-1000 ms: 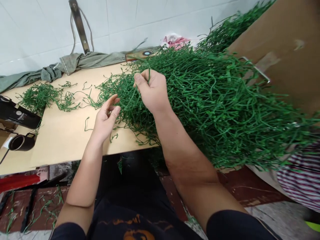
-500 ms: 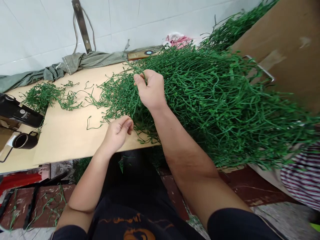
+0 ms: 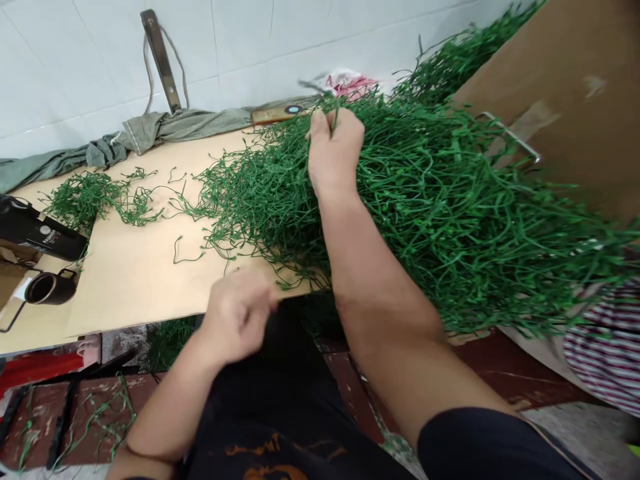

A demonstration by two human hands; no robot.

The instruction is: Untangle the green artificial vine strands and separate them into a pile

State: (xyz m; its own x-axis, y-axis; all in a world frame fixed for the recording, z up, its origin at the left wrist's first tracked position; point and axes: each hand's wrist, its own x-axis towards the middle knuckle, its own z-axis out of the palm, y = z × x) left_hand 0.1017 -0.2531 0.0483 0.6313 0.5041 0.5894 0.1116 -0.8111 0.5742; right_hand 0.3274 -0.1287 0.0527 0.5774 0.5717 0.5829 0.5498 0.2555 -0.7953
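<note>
A big heap of long, thin green flower stems with small buds (image 3: 430, 200), which look like chive stems, covers the right part of the board (image 3: 145, 280). Over the heap's far left side, my right hand (image 3: 337, 147) is closed, pinching a green stem (image 3: 335, 119) whose dark, blurred end points up and left. My left hand (image 3: 243, 310) is at the board's front edge, above my lap, with its fingers curled in. It is smeared by motion, and whatever it may hold is hidden.
A smaller pile of stems (image 3: 83, 197) lies at the left, near a black bottle (image 3: 43, 227) and a dark mug (image 3: 51, 288). Grey-green cloth (image 3: 200, 121) runs along the tiled wall. A cardboard sheet (image 3: 565, 87) leans at the right. Striped fabric (image 3: 607, 347) shows below it.
My right hand has moved right and away from me over the heap, with a stem in its pinch. My left hand has dropped towards me, past the board's front edge.
</note>
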